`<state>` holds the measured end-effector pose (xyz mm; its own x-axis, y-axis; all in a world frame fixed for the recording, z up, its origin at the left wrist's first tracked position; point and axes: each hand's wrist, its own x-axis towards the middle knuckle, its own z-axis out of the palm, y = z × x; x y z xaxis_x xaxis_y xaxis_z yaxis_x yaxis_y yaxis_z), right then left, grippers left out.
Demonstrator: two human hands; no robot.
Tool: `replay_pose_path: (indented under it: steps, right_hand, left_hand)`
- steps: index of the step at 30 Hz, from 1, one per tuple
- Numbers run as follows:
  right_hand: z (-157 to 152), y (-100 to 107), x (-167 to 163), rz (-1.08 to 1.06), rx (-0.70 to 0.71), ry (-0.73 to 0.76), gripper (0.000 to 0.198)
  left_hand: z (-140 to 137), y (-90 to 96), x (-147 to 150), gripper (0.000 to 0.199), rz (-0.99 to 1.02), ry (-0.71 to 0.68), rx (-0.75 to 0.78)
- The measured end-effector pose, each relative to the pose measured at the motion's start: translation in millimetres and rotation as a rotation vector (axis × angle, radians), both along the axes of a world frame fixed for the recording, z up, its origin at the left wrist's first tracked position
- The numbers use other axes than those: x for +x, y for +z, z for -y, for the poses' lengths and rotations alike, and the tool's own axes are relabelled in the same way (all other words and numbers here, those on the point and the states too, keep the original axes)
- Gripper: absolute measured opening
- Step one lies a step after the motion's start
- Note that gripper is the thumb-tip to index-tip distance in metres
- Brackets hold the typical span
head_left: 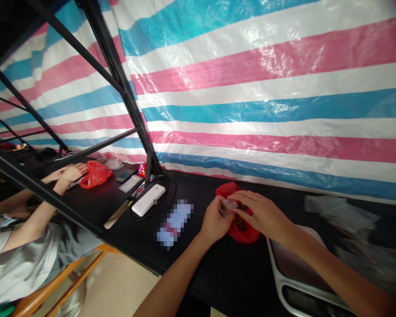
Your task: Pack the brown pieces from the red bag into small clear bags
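A red plastic bag (247, 235) sits on the black table, its mouth spread around small dark brown pieces (240, 223). Above it, my left hand (216, 220) is closed around a small clear plastic bag (229, 204) with something brownish inside. From the other side, my right hand (262, 213) reaches over the red bag, thumb and fingers bent together at the edge of the clear bag. Its fingertips are partly hidden, and exactly what they pinch is hard to see. My right forearm passes over a digital scale (293, 268).
Flat clear plastic bags (343, 215) lie at the right. A blurred-out bluish item (174, 224) and a white power bank (148, 199) with black cables lie leftward. Beyond a black metal frame (132, 105), another person's hands (69, 174) work near a red bag (96, 175). Striped sheeting (267, 105) hangs behind.
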<state>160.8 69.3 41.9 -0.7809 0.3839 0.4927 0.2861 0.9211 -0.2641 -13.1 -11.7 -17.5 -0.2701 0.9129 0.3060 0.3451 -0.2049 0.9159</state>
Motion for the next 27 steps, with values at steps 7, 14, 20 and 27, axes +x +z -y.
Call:
replay_pose_path:
  steps: [7,14,20,27]
  right_hand:
    - [-8,8,8,0.071,-0.089,-0.077,0.032]
    - [-12,12,13,0.131,-0.129,-0.056,0.042]
    - [19,20,-1,0.117,-0.211,0.149,0.032]
    - [18,27,2,0.073,-0.16,0.077,0.013]
  left_hand:
    - [-1,-0.6,-1,0.02,0.026,0.043,0.016]
    - [3,8.8,-4,0.023,-0.044,0.217,0.079]
    - [7,4.4,-3,0.038,-0.063,0.075,0.088]
    - [11,2.9,-3,0.073,-0.224,0.045,0.115]
